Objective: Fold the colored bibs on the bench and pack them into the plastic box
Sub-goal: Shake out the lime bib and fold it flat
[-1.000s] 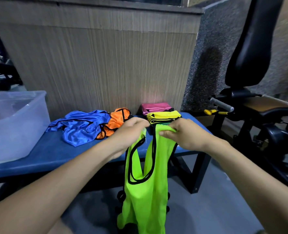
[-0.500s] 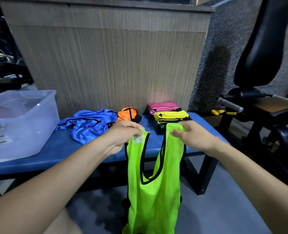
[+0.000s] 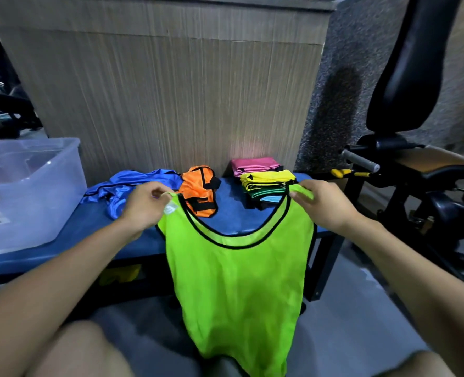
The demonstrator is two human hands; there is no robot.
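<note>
Hands pinching bib (image 3: 239, 281) straps: left (image 3: 143, 206), right (image 3: 322, 206); spread wide, hanging frame centre before bench (image 3: 62, 240).

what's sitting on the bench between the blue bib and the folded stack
In the head view, a crumpled orange bib lies on the bench between the blue bib and the folded stack.

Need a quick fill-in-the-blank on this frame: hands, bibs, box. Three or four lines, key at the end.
1. Both hands, left hand and right hand, hold up a bib coloured ____.
2. The crumpled orange bib lies right of the ____ bib.
3. The plastic box sits at the bench's ____ end.
4. Atop the nearer folded stack is a ____ bib.

Missing: green; blue; left; yellow
</note>
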